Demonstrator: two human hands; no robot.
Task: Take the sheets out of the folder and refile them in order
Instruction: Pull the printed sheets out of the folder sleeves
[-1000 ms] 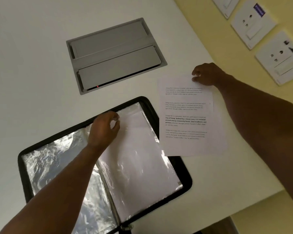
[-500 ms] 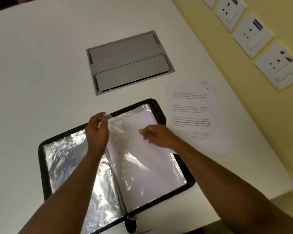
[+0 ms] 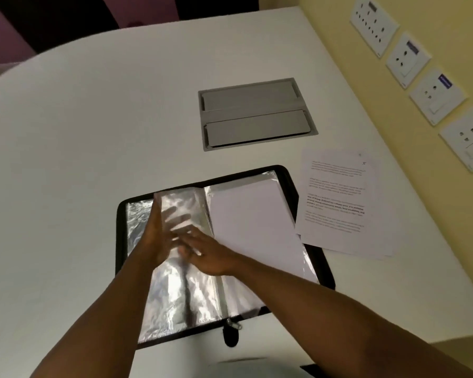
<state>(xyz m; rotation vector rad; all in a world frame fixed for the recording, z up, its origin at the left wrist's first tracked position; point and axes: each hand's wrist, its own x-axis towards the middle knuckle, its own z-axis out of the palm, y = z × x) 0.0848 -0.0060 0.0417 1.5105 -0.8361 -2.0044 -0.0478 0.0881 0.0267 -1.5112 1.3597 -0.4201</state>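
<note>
A black zip-edged folder point(image 3: 316, 257) lies open on the white table point(image 3: 93, 159). Left hand point(image 3: 156, 238), blurred, fingers straight behind a clear plastic sleeve point(image 3: 180, 211). Right hand point(image 3: 208, 253) flat, fingers spread; contact unclear. Printed white sheets point(image 3: 339, 203) lie beside the folder's right edge.

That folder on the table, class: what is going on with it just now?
A person has the black zip folder lying open on the white table. Both hands are at a clear plastic sleeve near the spine: the left hand is behind it, the right hand over it. A white sheet still sits in the right-hand pocket. Printed sheets already lie on the table beside the folder.
</note>
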